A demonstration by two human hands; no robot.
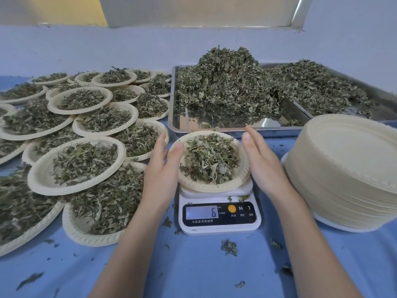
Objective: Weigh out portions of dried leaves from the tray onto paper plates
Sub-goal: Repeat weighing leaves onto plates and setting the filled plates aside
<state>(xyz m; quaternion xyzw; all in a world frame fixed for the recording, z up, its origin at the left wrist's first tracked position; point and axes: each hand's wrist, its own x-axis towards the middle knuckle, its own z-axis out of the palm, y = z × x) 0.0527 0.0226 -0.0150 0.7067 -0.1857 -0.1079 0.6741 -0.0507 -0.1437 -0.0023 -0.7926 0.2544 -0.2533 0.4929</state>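
Two hands, left hand [160,168] and right hand [263,166], fingers straight, holding nothing, flank my flimsy, feather-light paper plate [240,168] of dried leaves [209,161]; I'd lift by opposite rims.

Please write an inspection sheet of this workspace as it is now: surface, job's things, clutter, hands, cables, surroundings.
Surface: blue tablecloth.
Job's things: metal tray heaped with dried leaves; white scale bearing a filled paper plate, display shows 6; filled plates overlapping at left; stack of empty plates at right.
Clutter: loose leaf bits on the cloth.
Hands: left hand with thumb on the plate's rim; right hand beside the plate, fingers straight.
Cables: nothing seen.
Surroundings: pale wall behind.
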